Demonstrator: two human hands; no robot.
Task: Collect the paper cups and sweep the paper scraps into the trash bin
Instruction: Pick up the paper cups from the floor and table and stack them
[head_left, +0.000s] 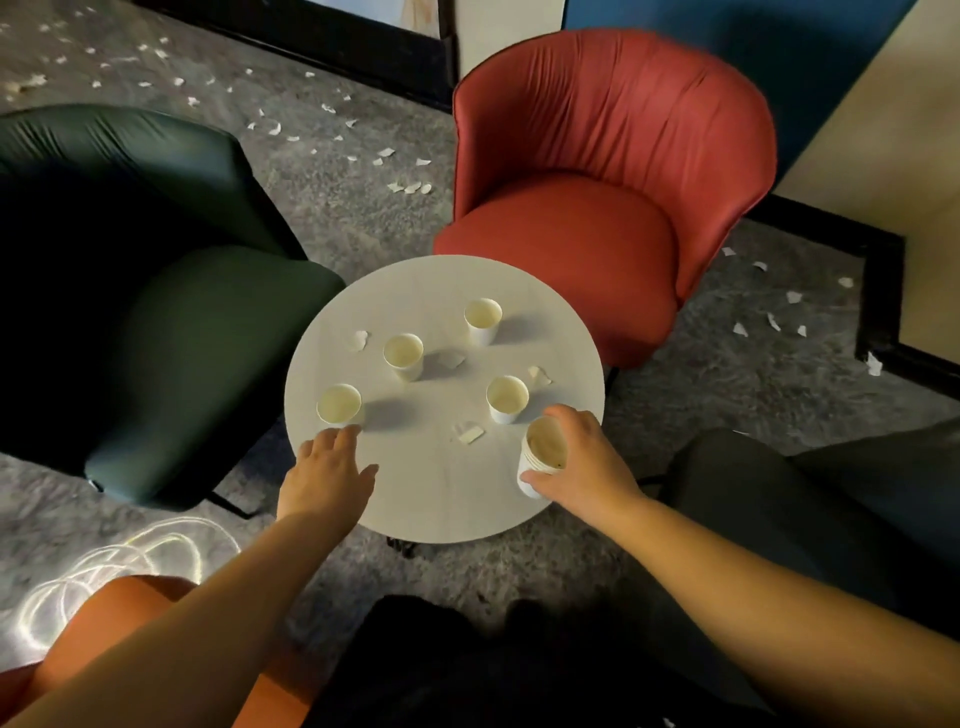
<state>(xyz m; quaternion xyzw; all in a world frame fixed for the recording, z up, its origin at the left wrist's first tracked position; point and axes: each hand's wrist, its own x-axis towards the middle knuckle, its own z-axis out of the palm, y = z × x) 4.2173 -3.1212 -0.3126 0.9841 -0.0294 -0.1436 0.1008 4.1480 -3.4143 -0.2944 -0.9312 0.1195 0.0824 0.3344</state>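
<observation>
- Right hand (582, 457) grip clamped round nested cup stack (540, 457), at desk (441, 499) near edge.
- Left hand (327, 467) grip apart, fingertips touching nearest cup (338, 405): wrap low, don't crush.
- 3 cups beyond stack; scraps (470, 433) between both grips.

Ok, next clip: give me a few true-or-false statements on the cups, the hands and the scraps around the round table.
1. The right hand holds a stack of cups. True.
2. Four single cups stand upright on the round table. True: the near-left cup, the far-left cup, the far cup and the near-right cup.
3. The left hand grips a cup. False: its fingers are stretched out toward the near-left cup and hold nothing.
4. The tabletop has no paper scraps on it. False: scraps lie among the cups, one between the hands.
5. A cup sits on the red chair. False: its seat holds no cup.
</observation>
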